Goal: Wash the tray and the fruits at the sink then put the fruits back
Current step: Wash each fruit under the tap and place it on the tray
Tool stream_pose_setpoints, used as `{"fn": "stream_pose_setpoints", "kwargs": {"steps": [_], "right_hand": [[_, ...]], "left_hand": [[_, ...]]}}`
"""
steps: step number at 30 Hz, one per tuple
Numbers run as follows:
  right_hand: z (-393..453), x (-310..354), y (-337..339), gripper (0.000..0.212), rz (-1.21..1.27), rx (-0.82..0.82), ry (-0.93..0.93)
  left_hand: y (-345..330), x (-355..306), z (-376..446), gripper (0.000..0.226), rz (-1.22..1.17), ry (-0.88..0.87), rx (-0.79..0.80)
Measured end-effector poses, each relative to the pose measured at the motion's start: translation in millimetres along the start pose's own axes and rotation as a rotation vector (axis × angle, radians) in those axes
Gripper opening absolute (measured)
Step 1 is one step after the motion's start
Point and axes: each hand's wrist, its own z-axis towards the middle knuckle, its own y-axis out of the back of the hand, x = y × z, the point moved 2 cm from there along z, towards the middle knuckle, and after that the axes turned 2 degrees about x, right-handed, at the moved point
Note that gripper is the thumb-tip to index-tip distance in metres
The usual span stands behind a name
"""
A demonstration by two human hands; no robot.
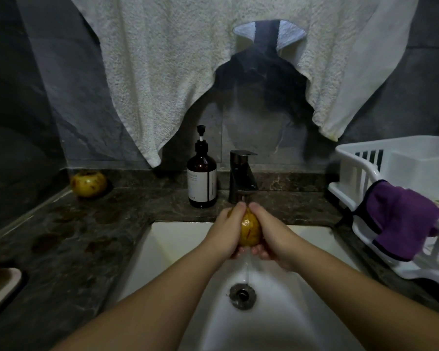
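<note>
Fruit (250,230) sits upright under the faucet (242,177), long axis vertical, cupped between left hand (224,235) and right hand (271,234), fingers curled around it above the sink (167,249).

Our hands (249,234) hide most of the fruit (250,230); the left edge cuts off the tray (3,285); the bottle (202,182) label is unreadable.

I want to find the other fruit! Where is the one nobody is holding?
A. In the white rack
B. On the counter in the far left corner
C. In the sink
B: the loose fruit sits on the dark counter by the wall, left of the soap bottle.
</note>
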Motion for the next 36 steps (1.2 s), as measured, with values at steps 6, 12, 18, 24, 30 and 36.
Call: {"fn": "stream_pose_setpoints", "kwargs": {"steps": [6, 12, 18, 24, 30, 36], "right_hand": [[2, 4, -4, 0.058, -0.057, -0.084, 0.073], [3, 1, -11, 0.059, -0.067, 0.001, -0.025], [6, 8, -16, 0.042, -0.088, -0.039, 0.1], [8, 9, -14, 0.031, -0.208, -0.156, 0.273], [12, 5, -20, 0.034, -0.164, -0.075, 0.143], [14, 0, -26, 0.034, -0.126, -0.095, 0.078]], "left_hand": [[0, 1, 0, 0.054, 0.082, -0.063, -0.076], [4, 4, -4, 0.059, 0.104, -0.008, -0.066], [5, 5, -5, 0.06, -0.001, 0.03, -0.037], [4, 1, -10, 0.046, -0.164, 0.075, 0.012], [6, 5, -9, 0.046, -0.135, 0.141, 0.005], [10, 10, -3, 0.054, 0.021, 0.055, -0.097]]}}
